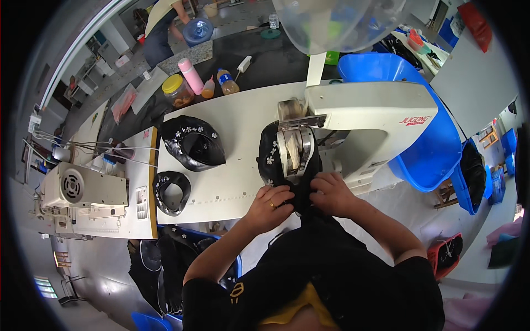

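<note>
A black ring-shaped piece with white flower shapes (269,157) is looped around the working head of a white machine (367,102), most likely a sewing machine. My left hand (268,208) pinches its near edge from the left, fingers curled and a ring on one finger. From the right, my right hand (333,194) grips the same edge with bent fingers, close to the left one. The fingertips are partly hidden by the black material. To the left on the white table (237,127) lie a larger black flowered piece (190,143) and a smaller one (172,193).
Behind the table stand a yellow-lidded jar (178,91), a pink bottle (191,77) and a drink bottle (227,81). A second machine (83,185) is at left. Blue bins (430,138) flank the right side. Black pieces (160,270) fill a bin below. Another person (164,27) carries a blue jug.
</note>
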Demonstrator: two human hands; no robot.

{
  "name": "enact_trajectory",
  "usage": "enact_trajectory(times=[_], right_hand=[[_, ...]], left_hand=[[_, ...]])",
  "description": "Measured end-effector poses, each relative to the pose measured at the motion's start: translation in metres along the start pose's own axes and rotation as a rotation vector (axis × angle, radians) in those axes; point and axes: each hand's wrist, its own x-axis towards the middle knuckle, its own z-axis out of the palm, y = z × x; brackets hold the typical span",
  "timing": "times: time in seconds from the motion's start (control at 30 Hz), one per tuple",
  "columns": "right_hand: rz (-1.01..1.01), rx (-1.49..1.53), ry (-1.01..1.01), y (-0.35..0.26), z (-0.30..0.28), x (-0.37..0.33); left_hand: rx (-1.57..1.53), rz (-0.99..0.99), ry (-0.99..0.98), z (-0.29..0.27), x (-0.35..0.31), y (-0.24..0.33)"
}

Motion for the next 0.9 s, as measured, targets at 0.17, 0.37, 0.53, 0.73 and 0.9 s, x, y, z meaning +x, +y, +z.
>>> enact_trajectory(times=[0.17,0.37,0.53,0.73,0.9], right_hand=[[0.012,0.1,0.066,0.0,-0.027,0.001],[0.146,0.116,0.076,-0.007,-0.037,-0.001],[0.277,0.093,-0.12,-0.008,-0.03,0.009],[0.035,0.398,0.145,0.013,-0.065,0.045],[0.421,1.252,0.138,0.02,-0.07,0.065]], left_hand=[[-0.042,-0.108,0.015,-0.014,0.02,0.008],[-0.099,-0.159,-0.048,-0.024,0.031,0.013],[-0.147,-0.139,-0.049,-0.022,0.033,0.01],[-0.388,-0.17,0.139,-0.046,0.043,-0.003],[-0.909,-0.389,0.472,-0.059,0.074,0.004]])
